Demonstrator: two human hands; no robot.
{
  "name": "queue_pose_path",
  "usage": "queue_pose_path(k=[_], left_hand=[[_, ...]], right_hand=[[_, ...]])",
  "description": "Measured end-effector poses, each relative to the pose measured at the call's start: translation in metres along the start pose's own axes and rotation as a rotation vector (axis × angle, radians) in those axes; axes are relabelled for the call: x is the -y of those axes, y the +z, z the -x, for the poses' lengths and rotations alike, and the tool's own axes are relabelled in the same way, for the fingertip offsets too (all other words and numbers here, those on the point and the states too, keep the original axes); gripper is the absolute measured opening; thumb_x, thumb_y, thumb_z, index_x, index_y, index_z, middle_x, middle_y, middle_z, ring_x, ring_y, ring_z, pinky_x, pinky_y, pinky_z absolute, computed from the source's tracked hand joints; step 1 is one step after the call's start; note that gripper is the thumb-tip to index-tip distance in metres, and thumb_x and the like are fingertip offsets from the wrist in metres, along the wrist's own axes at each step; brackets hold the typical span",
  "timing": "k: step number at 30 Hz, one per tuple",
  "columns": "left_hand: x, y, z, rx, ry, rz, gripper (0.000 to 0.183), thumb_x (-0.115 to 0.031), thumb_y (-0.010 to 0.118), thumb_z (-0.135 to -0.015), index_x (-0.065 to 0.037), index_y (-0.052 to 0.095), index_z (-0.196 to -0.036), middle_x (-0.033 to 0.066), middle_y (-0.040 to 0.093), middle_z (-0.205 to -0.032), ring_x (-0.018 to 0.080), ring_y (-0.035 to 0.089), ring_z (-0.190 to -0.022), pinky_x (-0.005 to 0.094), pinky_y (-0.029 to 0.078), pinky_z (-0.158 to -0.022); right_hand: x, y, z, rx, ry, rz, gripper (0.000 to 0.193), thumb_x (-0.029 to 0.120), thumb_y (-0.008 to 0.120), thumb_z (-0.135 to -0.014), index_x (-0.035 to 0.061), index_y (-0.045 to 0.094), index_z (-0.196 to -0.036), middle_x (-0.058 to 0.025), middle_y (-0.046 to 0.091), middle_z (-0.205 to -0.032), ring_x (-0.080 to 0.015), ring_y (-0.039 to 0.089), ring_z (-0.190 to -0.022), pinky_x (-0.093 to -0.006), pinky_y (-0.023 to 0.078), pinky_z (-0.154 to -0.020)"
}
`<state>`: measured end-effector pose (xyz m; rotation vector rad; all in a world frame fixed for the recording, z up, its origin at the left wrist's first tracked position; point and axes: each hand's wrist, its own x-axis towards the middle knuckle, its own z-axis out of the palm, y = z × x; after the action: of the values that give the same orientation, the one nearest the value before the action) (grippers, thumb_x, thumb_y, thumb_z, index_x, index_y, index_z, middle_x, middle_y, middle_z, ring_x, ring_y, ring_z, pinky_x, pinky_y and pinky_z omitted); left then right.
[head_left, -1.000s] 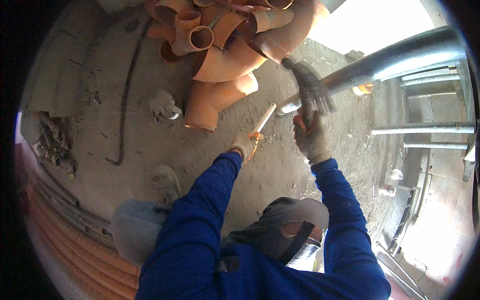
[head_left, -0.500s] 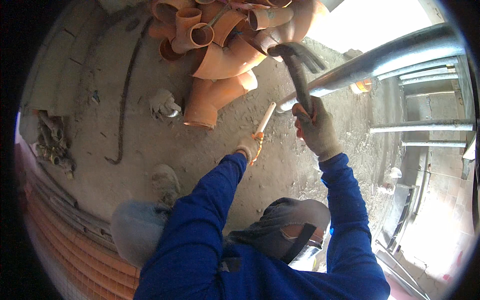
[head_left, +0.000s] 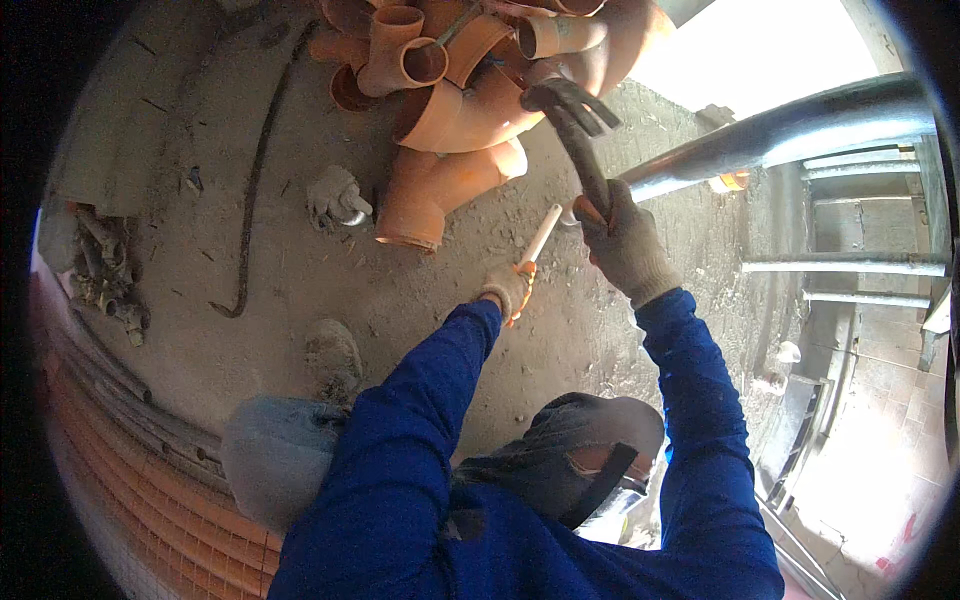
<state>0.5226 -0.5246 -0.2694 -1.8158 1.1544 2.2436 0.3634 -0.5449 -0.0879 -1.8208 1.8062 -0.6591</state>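
A worn glove covers my right hand, closed around the handle of a claw hammer. The hammer's dark head is raised, overlapping the orange pipe fittings in the picture. Lower and to the left, my gloved left hand grips a slim white pipe near its lower end. Its free end slants up and right toward my right hand, apart from the hammer head. Whether the pipe's lower end touches the floor is hidden by the hand.
Orange pipe fittings are heaped ahead. A thick grey metal pipe and ladder-like bars stand at right. A dark bent rod, a loose glove and metal fittings lie left; long orange pipes lie lower left.
The hammer and my right hand have shifted a little left, with the hammer head tilted more to the left. My left hand keeps hold of the white pipe. The view has turned slightly.
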Motion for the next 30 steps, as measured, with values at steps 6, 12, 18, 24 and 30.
queue_pose_path(k=[6, 12, 18, 24, 30], left_hand=[[0.005, 0.002, -0.003, -0.008, 0.022, 0.076, 0.054, -0.062, 0.044, -0.099, -0.014, 0.055, -0.076, -0.0005, 0.046, -0.047, 0.0190, 0.043, -0.034, 0.0407, 0.036, -0.033], [0.045, 0.033, -0.037, -0.133, 0.264, 0.181, 0.055, -0.066, 0.045, -0.096, -0.016, 0.055, -0.075, -0.0016, 0.047, -0.052, 0.0146, 0.042, -0.037, 0.0355, 0.032, -0.033], [0.053, 0.085, -0.033, 0.305, 0.089, 0.915, 0.039, -0.055, 0.049, -0.099, -0.017, 0.052, -0.094, -0.0012, 0.049, -0.059, 0.0161, 0.046, -0.044, 0.0343, 0.036, -0.038], [0.069, 0.051, 0.003, 0.149, -0.045, 0.842, 0.058, -0.075, 0.051, -0.085, -0.020, 0.051, -0.067, -0.0002, 0.042, -0.047, 0.0200, 0.036, -0.032, 0.0351, 0.028, -0.035], [0.051, 0.071, -0.011, 0.283, -0.119, 0.926, 0.047, -0.062, 0.052, -0.094, -0.019, 0.047, -0.074, -0.0052, 0.036, -0.051, 0.0123, 0.030, -0.036, 0.0294, 0.024, -0.037]], right_hand=[[-0.030, 0.013, 0.004, 0.472, 0.473, 0.241, 0.031, 0.032, 0.061, -0.094, 0.0057, 0.054, -0.110, -0.0229, 0.068, -0.091, -0.0397, 0.069, -0.074, -0.0445, 0.055, -0.063], [-0.055, -0.008, 0.073, 0.429, 0.823, -0.309, 0.017, 0.025, 0.057, -0.096, 0.0096, 0.050, -0.096, -0.0037, 0.047, -0.059, -0.0157, 0.047, -0.042, -0.0331, 0.040, -0.037], [-0.096, 0.000, 0.160, 0.288, 1.030, -0.286, 0.025, 0.031, 0.060, -0.095, 0.0094, 0.050, -0.104, -0.0033, 0.049, -0.063, -0.0154, 0.050, -0.045, -0.0331, 0.042, -0.039], [-0.117, 0.006, 0.198, 0.234, 1.103, -0.446, 0.031, 0.036, 0.059, -0.095, 0.0080, 0.049, -0.104, -0.0045, 0.052, -0.066, -0.0161, 0.054, -0.050, -0.0346, 0.048, -0.044], [-0.106, 0.002, 0.190, 0.242, 1.081, -0.482, 0.030, 0.035, 0.060, -0.095, 0.0088, 0.049, -0.101, -0.0038, 0.050, -0.064, -0.0153, 0.051, -0.048, -0.0337, 0.046, -0.044]])
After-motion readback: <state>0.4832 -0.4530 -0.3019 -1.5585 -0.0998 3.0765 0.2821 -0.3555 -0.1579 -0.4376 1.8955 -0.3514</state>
